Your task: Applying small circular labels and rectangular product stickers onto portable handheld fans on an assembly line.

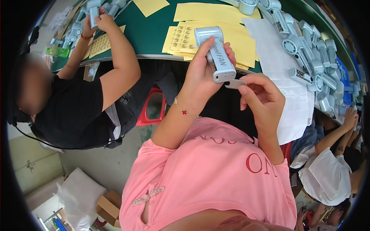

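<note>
My left hand [201, 73] is wrapped round a light blue handheld fan [216, 57], with its lettered side up and its end with small ports towards me. Between the thumb and forefinger of my right hand [266, 96] is a small pale flat piece [233, 84] with rounded ends and a dark notch. It is held close below the fan's port end; whether the two touch, I cannot tell. The other fingers of my right hand are curled. Just beyond the fan lie yellow sheets [246, 46], some bearing rows of small printed labels [181, 36].
Many light blue fans [304, 54] are heaped on white sheeting [271, 63] along the right. The green table's front edge [154, 57] runs beyond my hands. At the left, a co-worker's hands [96, 23] hold another fan. Further co-workers' hands [350, 117] show at the right. A red stool [152, 109] stands left of me.
</note>
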A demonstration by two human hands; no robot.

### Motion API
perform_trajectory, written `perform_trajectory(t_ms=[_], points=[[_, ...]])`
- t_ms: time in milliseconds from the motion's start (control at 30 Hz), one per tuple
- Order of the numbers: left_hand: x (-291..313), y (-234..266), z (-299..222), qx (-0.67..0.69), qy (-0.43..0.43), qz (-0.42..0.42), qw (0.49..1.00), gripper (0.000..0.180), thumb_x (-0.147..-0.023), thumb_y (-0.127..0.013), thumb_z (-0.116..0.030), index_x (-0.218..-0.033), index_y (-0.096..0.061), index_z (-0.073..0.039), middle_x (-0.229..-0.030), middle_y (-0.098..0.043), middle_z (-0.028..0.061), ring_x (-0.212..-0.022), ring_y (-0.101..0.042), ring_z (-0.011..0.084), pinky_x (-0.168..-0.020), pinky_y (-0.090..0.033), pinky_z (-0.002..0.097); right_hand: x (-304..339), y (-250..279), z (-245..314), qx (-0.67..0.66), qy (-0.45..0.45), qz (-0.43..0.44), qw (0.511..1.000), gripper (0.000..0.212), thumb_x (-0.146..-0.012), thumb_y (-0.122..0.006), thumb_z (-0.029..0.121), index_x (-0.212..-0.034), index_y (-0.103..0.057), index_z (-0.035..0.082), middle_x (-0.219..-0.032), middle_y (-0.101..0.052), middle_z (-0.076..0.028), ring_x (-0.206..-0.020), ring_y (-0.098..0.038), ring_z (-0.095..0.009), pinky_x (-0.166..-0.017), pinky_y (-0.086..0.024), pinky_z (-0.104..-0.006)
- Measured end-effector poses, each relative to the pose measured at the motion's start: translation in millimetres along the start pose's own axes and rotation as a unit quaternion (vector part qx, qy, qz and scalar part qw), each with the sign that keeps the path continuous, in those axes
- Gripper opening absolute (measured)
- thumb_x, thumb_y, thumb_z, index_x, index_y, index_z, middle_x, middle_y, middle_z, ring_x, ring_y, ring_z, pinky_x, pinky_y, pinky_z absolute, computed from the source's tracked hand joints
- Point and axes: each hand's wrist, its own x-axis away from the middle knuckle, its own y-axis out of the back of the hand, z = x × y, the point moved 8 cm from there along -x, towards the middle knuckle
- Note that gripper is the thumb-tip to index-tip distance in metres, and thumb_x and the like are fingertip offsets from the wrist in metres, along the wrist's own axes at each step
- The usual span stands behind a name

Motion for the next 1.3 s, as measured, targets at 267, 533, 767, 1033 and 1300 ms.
perform_trajectory(t_ms=[267, 533, 767, 1033, 1300], points=[[-2, -4, 10, 0.051, 0.038, 0.03, 0.998, 0.046, -0.087, -0.057, -0.019, -0.117, -0.036, 0.009, -0.09, -0.05, 0.0121, -0.08, -0.053, 0.0184, -0.075, -0.048, 0.0298, -6, -14, 4, 0.042, 0.052, 0.026, 0.997, 0.012, -0.079, -0.061, -0.006, -0.091, -0.06, -0.006, -0.09, -0.058, -0.008, -0.07, -0.061, -0.012, -0.061, -0.052, -0.0207], [-3, -6, 12, 0.047, 0.035, 0.024, 0.998, 0.045, -0.087, -0.057, -0.02, -0.115, -0.038, 0.009, -0.091, -0.05, 0.0118, -0.079, -0.054, 0.0179, -0.073, -0.049, 0.0293, -6, -13, 9, 0.078, 0.094, 0.018, 0.992, 0.013, -0.077, -0.062, -0.008, -0.09, -0.06, -0.006, -0.087, -0.058, -0.009, -0.073, -0.062, -0.013, -0.065, -0.052, -0.0212], [-4, -5, 13, 0.038, 0.028, 0.024, 0.999, 0.044, -0.087, -0.056, -0.019, -0.116, -0.036, 0.008, -0.09, -0.05, 0.0104, -0.078, -0.053, 0.0179, -0.073, -0.049, 0.0296, -8, -11, 8, 0.08, 0.097, 0.018, 0.992, 0.013, -0.077, -0.062, -0.008, -0.089, -0.061, -0.006, -0.086, -0.058, -0.008, -0.073, -0.061, -0.013, -0.065, -0.051, -0.0208], [-2, -6, 15, 0.042, 0.027, 0.026, 0.998, 0.043, -0.086, -0.057, -0.018, -0.115, -0.037, 0.008, -0.089, -0.05, 0.0105, -0.078, -0.052, 0.0183, -0.072, -0.049, 0.0299, -4, -11, 12, 0.089, 0.118, 0.009, 0.989, 0.014, -0.075, -0.064, -0.008, -0.089, -0.061, -0.006, -0.086, -0.059, -0.009, -0.073, -0.061, -0.013, -0.064, -0.051, -0.0209], [-4, -6, 17, 0.07, 0.041, 0.031, 0.996, 0.043, -0.086, -0.057, -0.018, -0.114, -0.037, 0.008, -0.089, -0.049, 0.0108, -0.078, -0.052, 0.0187, -0.072, -0.049, 0.0301, -5, -10, 10, 0.082, 0.121, 0.007, 0.989, 0.014, -0.075, -0.064, -0.009, -0.089, -0.062, -0.006, -0.086, -0.059, -0.009, -0.072, -0.061, -0.013, -0.064, -0.052, -0.021]])
